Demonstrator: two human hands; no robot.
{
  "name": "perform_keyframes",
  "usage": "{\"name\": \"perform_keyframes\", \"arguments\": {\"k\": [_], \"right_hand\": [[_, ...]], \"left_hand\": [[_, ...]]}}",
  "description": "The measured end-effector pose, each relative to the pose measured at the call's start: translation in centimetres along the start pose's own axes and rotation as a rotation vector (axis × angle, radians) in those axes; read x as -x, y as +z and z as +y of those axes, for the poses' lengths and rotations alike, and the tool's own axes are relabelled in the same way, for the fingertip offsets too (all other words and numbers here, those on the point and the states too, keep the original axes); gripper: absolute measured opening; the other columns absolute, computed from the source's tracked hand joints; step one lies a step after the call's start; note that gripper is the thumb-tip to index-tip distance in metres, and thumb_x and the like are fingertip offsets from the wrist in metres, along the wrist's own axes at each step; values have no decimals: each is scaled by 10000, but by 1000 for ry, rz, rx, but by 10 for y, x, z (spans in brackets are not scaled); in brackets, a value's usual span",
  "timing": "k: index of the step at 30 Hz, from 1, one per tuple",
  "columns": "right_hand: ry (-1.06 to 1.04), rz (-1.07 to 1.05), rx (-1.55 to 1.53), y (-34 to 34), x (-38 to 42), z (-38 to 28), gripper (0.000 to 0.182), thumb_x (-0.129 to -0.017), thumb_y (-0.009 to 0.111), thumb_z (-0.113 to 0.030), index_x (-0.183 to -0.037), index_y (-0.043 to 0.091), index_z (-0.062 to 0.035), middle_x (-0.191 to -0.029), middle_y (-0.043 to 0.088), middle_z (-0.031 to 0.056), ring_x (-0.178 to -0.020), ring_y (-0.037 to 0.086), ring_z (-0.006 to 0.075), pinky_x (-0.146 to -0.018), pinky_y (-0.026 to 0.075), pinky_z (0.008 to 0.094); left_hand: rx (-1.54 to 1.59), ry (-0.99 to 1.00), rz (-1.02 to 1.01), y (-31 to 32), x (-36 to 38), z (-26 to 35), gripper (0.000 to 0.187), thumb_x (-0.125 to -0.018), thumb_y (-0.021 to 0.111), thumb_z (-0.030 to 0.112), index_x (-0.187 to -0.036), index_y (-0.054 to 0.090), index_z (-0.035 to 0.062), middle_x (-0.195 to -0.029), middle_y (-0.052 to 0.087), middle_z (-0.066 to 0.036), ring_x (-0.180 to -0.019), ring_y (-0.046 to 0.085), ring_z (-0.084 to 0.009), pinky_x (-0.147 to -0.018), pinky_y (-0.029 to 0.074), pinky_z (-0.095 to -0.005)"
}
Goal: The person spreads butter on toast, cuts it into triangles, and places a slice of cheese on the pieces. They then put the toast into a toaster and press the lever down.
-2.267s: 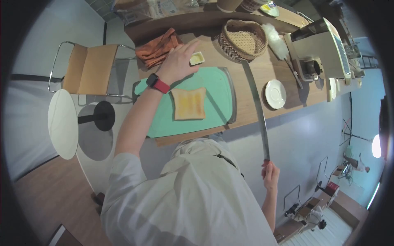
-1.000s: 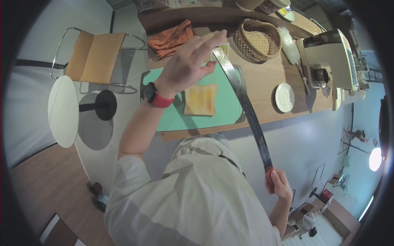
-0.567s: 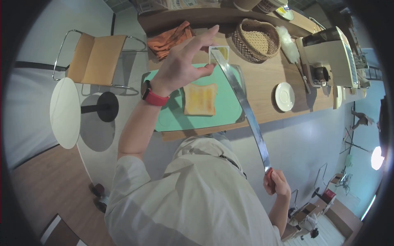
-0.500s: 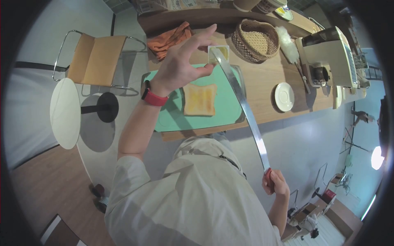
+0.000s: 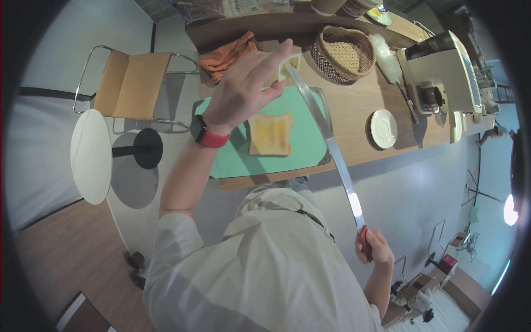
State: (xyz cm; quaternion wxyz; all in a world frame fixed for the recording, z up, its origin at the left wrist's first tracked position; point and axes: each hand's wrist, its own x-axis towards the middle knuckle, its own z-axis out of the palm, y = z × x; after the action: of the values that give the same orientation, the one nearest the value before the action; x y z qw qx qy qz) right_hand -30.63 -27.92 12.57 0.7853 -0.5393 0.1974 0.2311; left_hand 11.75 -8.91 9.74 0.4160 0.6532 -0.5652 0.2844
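We see the long-bladed knife [image 5: 331, 145] gripped by the right hand [image 5: 374, 245], its long axis slanting forward-left from there, tip pointing into the small tub [image 5: 283, 70] pinched by the left hand [image 5: 243, 90].

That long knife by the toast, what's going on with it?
A person is holding the long knife by its red handle in the right hand, with the tip at a small tub. The left hand holds that tub tilted toward the blade. The slice of toast, patched with yellow, lies flat on a green cutting board, and neither hand touches it.
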Motion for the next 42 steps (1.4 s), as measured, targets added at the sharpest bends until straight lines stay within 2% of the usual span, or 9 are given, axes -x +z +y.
{"name": "perform_keyframes", "arguments": {"k": [7, 12, 18, 21, 24, 31, 33, 39, 42], "right_hand": [[69, -203, -402, 4, -1, 13, 508, -1065, 255, -390, -812, 477, -9, -486, 415, 94, -314, 329, 148, -271, 281, 278], [85, -325, -605, 10, -7, 14, 489, -1052, 284, -439, -871, 486, -32, -507, 401, 75, -328, 317, 148, -291, 265, 282], [4, -232, -355, 20, -13, -4, 494, -1070, 237, -389, -835, 475, -26, -501, 408, 86, -335, 339, 144, -283, 299, 261], [26, -300, -399, 13, -10, -5, 473, -1079, 216, -349, -863, 489, -29, -552, 479, 76, -368, 395, 135, -324, 360, 245], [149, -312, -534, 11, -6, -11, 499, -1069, 231, -390, -863, 490, -18, -536, 458, 103, -355, 370, 164, -305, 319, 282], [-30, -49, -108, 23, -12, -23, 502, -1061, 312, -383, -793, 523, -15, -482, 475, 82, -309, 400, 143, -289, 358, 245], [44, 111, 34, 21, -9, -20, 515, -1039, 368, -442, -760, 535, -43, -471, 502, 57, -309, 432, 126, -299, 361, 221], [-125, 165, 317, 16, -10, -22, 529, -1036, 376, -445, -733, 514, -35, -453, 510, 49, -301, 449, 118, -296, 331, 213], [-214, 239, 381, 15, -1, -25, 558, -1033, 384, -449, -693, 532, -32, -422, 493, 38, -291, 431, 109, -295, 311, 213]], "left_hand": [[-98, 95, 21, 0, -2, 2, 717, -744, 647, -190, -1404, 446, 4, -820, 561, -51, -721, 539, -191, -687, 526, -306], [-156, 68, 87, 5, 3, 2, 605, -744, 677, -150, -1314, 531, -9, -1000, 632, -119, -813, 624, -199, -720, 569, -297], [-217, 50, 195, 9, 0, -1, 626, -735, 660, -113, -1336, 525, -2, -931, 630, -83, -732, 577, -154, -701, 550, -276], [-215, 34, 233, 9, 0, -1, 578, -750, 664, -95, -1308, 555, 5, -890, 606, -69, -720, 564, -155, -712, 545, -277], [-237, 51, 212, 5, 1, -1, 527, -762, 675, -93, -1273, 573, -12, -933, 636, -97, -778, 619, -176, -734, 566, -281], [-260, 17, 172, -5, 1, -1, 485, -752, 724, -36, -1221, 606, -14, -947, 660, -67, -768, 614, -143, -737, 560, -249], [-167, -60, 125, -11, 2, -1, 510, -750, 767, -4, -1231, 598, -10, -1111, 692, -109, -895, 674, -168, -802, 574, -261], [163, -347, 52, -38, -2, -1, 482, -722, 785, 10, -1175, 623, 27, -1179, 673, -87, -936, 680, -134, -818, 585, -233], [372, -444, -19, -58, -3, -4, 634, -770, 784, 92, -1339, 512, 26, -1128, 680, -121, -987, 663, -178, -862, 574, -281]]}}
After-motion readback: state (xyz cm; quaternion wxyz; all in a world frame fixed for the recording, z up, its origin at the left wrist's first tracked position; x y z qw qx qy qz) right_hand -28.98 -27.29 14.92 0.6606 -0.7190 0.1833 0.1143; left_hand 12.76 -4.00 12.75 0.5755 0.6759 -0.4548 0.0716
